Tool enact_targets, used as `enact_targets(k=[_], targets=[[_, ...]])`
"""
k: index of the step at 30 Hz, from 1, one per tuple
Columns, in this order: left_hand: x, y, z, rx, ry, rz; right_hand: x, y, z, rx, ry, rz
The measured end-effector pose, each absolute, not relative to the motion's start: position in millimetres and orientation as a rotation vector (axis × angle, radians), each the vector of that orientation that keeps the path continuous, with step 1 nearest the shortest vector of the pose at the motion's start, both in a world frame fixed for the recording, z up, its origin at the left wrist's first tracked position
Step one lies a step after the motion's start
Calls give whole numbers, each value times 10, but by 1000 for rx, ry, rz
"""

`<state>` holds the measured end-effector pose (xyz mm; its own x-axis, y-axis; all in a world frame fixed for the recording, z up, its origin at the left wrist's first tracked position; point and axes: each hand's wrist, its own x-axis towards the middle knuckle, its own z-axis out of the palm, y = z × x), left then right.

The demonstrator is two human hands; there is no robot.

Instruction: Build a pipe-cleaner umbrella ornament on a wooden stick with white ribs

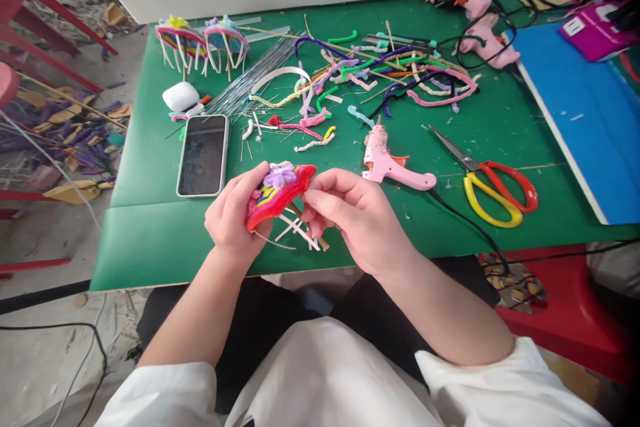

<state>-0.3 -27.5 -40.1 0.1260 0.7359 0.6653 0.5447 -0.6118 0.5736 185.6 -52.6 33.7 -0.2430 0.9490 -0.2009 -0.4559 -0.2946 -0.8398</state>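
My left hand (233,217) is closed round the left side of a small red pipe-cleaner umbrella (280,197) with a purple flower on top. White ribs and a wooden stick hang from its underside. My right hand (350,210) pinches the umbrella's right edge near the ribs, fingers pressed together. Both hands hover over the front edge of the green table (150,240).
A pink glue gun (393,163) with a black cord lies right of my hands, red-and-yellow scissors (493,187) beyond it. A phone (203,155) lies to the left. Loose pipe cleaners (380,73), two finished umbrellas (200,43), more glue guns (475,20) and a blue board (585,107) fill the back.
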Motion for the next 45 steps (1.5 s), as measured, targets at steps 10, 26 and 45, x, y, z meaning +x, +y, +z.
enact_targets(k=[10, 26, 45], targets=[[72, -255, -293, 2371, 1251, 1617, 1845, -519, 355, -924, -799, 1720], [91, -324, -177, 2441, 1435, 1519, 1831, -519, 323, -846, -802, 1730], [87, -317, -223, 2423, 1347, 1533, 1832, -544, 305, -803, -812, 1733]])
